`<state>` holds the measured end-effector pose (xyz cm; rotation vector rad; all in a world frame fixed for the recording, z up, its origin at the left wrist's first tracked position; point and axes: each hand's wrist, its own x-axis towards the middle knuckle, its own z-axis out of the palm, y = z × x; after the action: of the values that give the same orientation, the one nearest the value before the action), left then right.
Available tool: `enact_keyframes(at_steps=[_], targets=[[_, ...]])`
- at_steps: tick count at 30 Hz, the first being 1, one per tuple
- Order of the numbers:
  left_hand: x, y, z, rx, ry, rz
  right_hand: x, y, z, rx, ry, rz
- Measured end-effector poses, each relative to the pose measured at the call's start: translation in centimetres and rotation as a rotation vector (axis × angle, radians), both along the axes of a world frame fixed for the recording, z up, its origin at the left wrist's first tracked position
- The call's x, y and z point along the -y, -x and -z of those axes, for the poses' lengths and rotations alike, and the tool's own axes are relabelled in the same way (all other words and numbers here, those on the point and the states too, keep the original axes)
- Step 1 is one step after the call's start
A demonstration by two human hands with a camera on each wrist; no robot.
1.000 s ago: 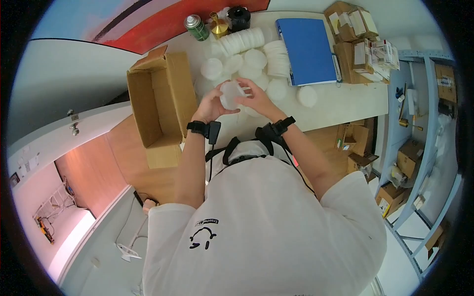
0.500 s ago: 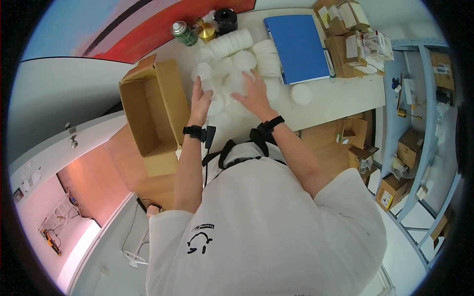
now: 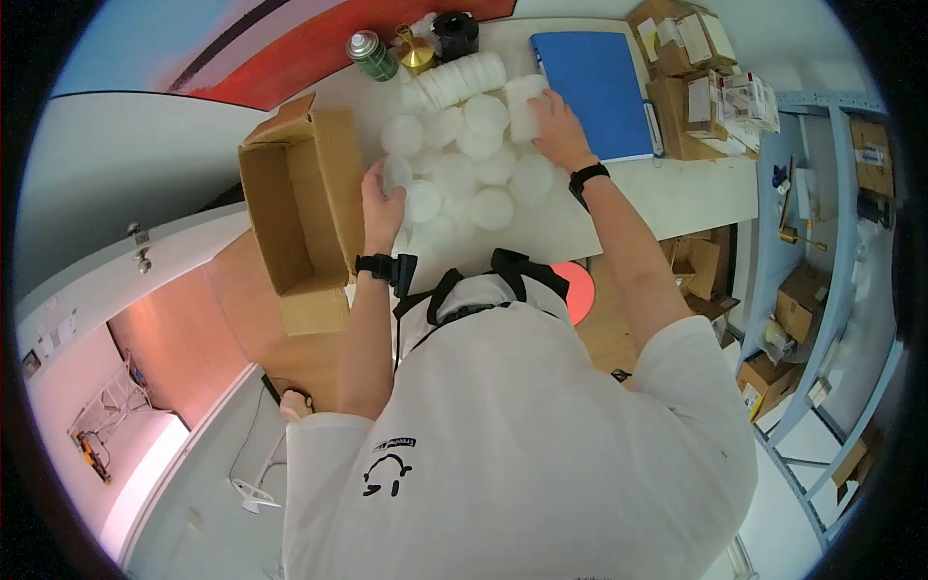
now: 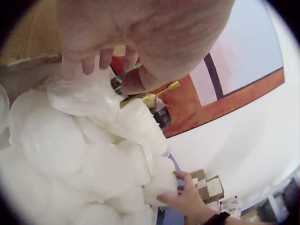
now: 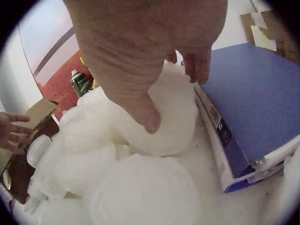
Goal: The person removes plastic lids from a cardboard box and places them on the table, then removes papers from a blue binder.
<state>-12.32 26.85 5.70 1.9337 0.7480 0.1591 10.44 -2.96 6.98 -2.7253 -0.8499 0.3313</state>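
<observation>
Many round, translucent white plastic tubs (image 3: 490, 209) lie heaped on the table, some loose and some nested in stacks. My right hand (image 3: 563, 130) grips a short stack of the tubs (image 5: 161, 124) beside the blue binder, thumb on the near side and fingers over the far side. On the heap's left edge, my left hand (image 3: 382, 211) is beside a clear tub (image 4: 79, 97), its fingers extended and spread in the right wrist view. A longer nested stack (image 3: 464, 79) lies behind the loose tubs.
An open cardboard box (image 3: 304, 213) stands left of the heap. At the back are a green spray can (image 3: 373, 58), a gold funnel-shaped piece (image 3: 416, 53) and a black roll (image 3: 455, 36). Right of the heap lies a blue binder (image 3: 592, 95), with small boxes (image 3: 706, 87) beyond.
Both hands held a tub together over the heap, then parted without it. The right hand has reached right and back to the short stack; the left has moved to the heap's left edge.
</observation>
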Motion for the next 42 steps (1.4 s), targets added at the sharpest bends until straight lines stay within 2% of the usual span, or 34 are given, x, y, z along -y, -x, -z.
enact_keyframes(at_steps=[1,4,7,9,10,12,14,16,18,22,25,27,28,30,31,32,33,34,36,38,39,40,42], targets=[[0.0,-0.3,-0.4,0.039,0.004,0.055,0.3,-0.1,0.1,0.000,0.001,-0.006],[0.8,-0.3,-1.8,-0.025,0.119,0.019,0.9,-0.4,-0.2,0.008,-0.037,-0.072],[1.3,-0.6,-1.6,-0.003,0.196,0.003,0.5,-0.5,-1.4,0.123,-0.007,-0.126],[1.7,-0.5,-1.9,0.004,0.217,0.013,-0.4,-1.5,-1.5,0.235,0.101,-0.334],[1.8,-0.4,-2.2,0.006,0.234,0.035,-1.0,-2.1,-1.7,0.232,0.095,-0.336],[1.7,0.0,-2.5,0.012,0.199,0.045,-2.2,-3.4,-2.0,0.201,0.268,-0.425],[1.2,0.8,-2.7,0.022,0.165,0.058,-2.6,-4.7,-1.8,0.177,0.283,-0.452],[0.6,1.9,-2.5,0.015,0.274,0.008,-2.4,-5.8,-2.4,0.169,0.306,-0.481],[0.3,3.0,-2.1,0.026,0.358,-0.018,-1.7,-6.0,-3.3,0.018,0.243,-0.448],[1.2,4.0,-2.2,0.066,0.598,-0.080,0.1,-5.0,-5.7,0.114,0.136,-0.461],[2.5,2.7,-4.7,0.010,0.750,-0.031,1.6,-3.4,-7.7,0.160,0.036,-0.383],[3.4,1.5,-5.5,0.007,0.809,-0.011,2.2,-2.1,-9.0,0.011,-0.090,-0.193],[3.8,0.9,-6.0,-0.002,0.858,0.010,2.3,-1.3,-9.5,0.015,-0.083,-0.199],[4.9,-0.6,-7.1,-0.032,0.952,0.026,2.3,1.1,-9.5,-0.298,-0.463,0.031],[5.5,-1.3,-7.3,-0.067,1.038,0.046,1.9,2.8,-8.1,-0.335,-0.586,0.090],[6.0,-1.7,-7.2,-0.063,1.043,0.040,0.8,5.1,-7.9,-0.287,-0.622,0.118],[6.4,-2.0,-7.0,-0.056,1.149,0.060,-0.7,7.6,-7.8,-0.239,-0.660,0.147],[6.5,-2.3,-6.9,-0.048,1.253,0.079,-2.3,10.1,-7.4,-0.151,-0.626,0.076],[5.7,-3.0,-6.8,-0.012,1.203,0.121,-4.6,14.0,-7.8,-0.070,-0.596,0.001],[4.3,-2.3,-6.8,0.015,1.142,0.162,-6.2,16.3,-8.7,-0.357,-0.760,0.102],[3.1,-1.5,-6.8,-0.050,1.092,0.271,-6.2,16.8,-7.0,-0.495,-0.979,0.172],[2.6,-1.1,-7.3,-0.118,1.043,0.383,-6.4,16.9,-6.9,-0.498,-0.983,0.177],[2.4,-0.4,-8.1,-0.126,1.035,0.382,-6.6,16.7,-6.7,-0.886,-1.121,0.507]])
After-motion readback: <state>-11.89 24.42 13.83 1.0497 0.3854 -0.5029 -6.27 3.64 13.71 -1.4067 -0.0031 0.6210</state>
